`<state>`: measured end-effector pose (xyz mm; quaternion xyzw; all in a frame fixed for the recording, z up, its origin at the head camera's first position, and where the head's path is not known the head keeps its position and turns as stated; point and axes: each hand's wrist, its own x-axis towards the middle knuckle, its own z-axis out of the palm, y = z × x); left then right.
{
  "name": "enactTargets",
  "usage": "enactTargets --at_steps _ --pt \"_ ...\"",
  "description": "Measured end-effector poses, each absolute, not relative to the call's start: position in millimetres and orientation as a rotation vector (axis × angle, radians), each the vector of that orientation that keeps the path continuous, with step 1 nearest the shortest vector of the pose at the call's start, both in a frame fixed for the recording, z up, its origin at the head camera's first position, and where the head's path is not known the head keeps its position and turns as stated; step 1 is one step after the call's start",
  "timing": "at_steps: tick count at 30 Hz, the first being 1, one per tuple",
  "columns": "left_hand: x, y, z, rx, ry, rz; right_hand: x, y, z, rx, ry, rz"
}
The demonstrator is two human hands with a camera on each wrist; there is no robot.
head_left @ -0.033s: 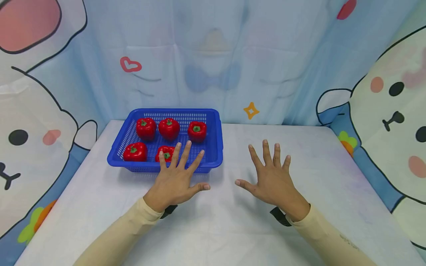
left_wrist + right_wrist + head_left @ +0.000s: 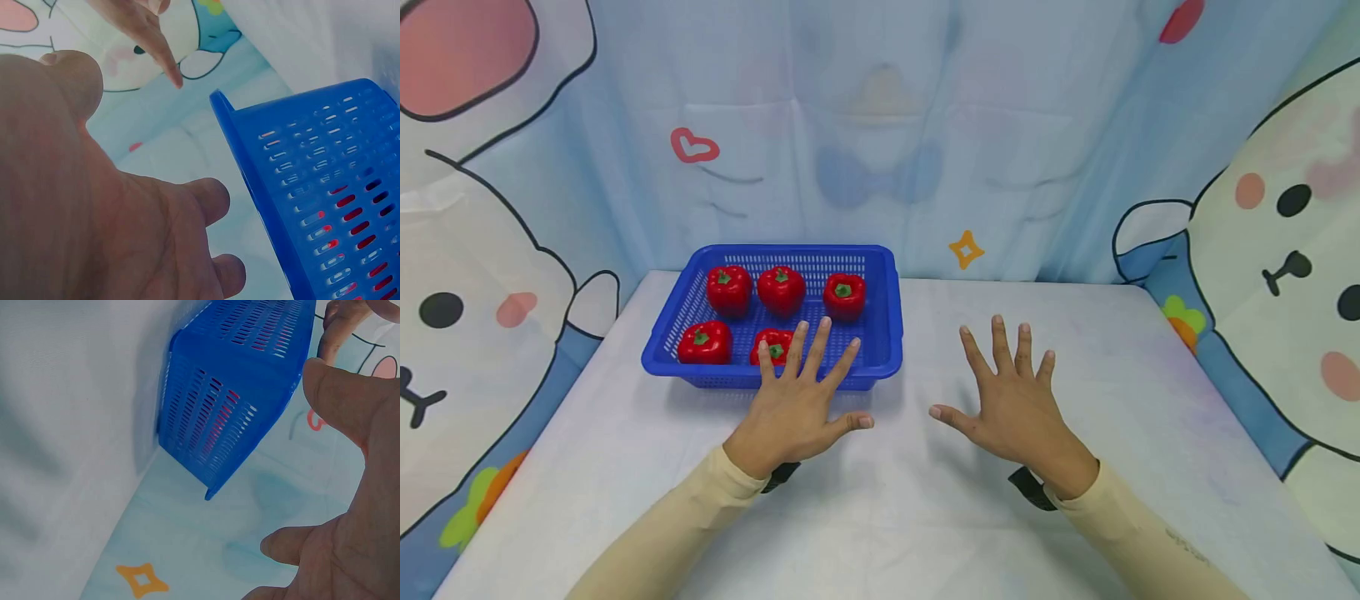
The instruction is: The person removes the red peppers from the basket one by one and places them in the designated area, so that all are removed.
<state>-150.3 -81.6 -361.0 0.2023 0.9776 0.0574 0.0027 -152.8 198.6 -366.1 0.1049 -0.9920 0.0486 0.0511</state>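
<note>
Both forearms, in cream sleeves, enter from the lower edge of the head view. The left hand (image 2: 793,408) sits left of centre, palm down, fingers straight and spread, holding nothing. The right hand (image 2: 1011,404) sits right of centre, likewise flat and splayed. The hands are apart.

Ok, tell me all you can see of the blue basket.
The blue basket is rectangular, plastic-looking, with slotted walls, a perforated floor and a flared rim. It sits upright on the white table, toward its far left. Five red peppers lie inside. The left hand, fingers spread, hovers before its near wall; contact is unclear.
</note>
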Motion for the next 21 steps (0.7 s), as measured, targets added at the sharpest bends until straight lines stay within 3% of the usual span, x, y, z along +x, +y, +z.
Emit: enactTargets --at_steps 11,17,21 --pt "-164.1 -110.0 -338.0 0.547 3.121 0.330 -150.7 194.0 -368.4 0.352 -3.033 0.152" --pt "-191.6 -179.0 -311.5 0.287 3.094 0.742 -148.5 191.6 -372.5 0.382 -3.048 0.144" --pt "-209.4 -234.1 -321.4 0.058 3.026 1.142 -147.0 188.6 -377.0 0.408 -3.076 0.168"
